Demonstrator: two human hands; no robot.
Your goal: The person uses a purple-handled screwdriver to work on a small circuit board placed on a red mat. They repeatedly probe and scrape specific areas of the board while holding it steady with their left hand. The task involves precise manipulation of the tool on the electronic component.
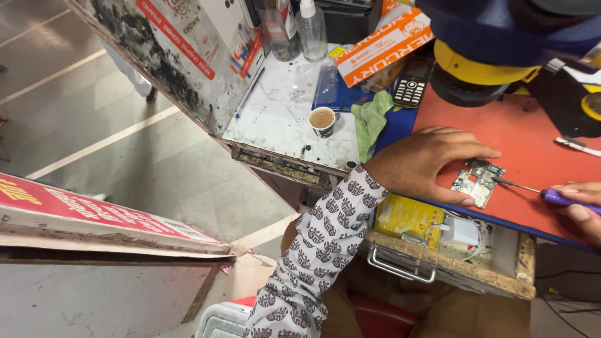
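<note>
My left hand (pixel 421 164) rests on the red work mat (pixel 532 144), its fingers spread around a small phone circuit board (pixel 478 181) and pinning it down. My right hand (pixel 579 209) comes in from the right edge and grips a thin screwdriver with a purple handle (pixel 566 199). The metal tip of the screwdriver touches the right side of the board. My left sleeve is white with a dark pattern.
A paper cup of tea (pixel 323 120) and a green cloth (pixel 370 120) sit on the white counter (pixel 275 119). A keypad phone (pixel 411 86), bottles (pixel 311 28) and an orange box (pixel 382 45) stand behind. An open drawer (pixel 451 250) below holds a yellow packet and a white charger.
</note>
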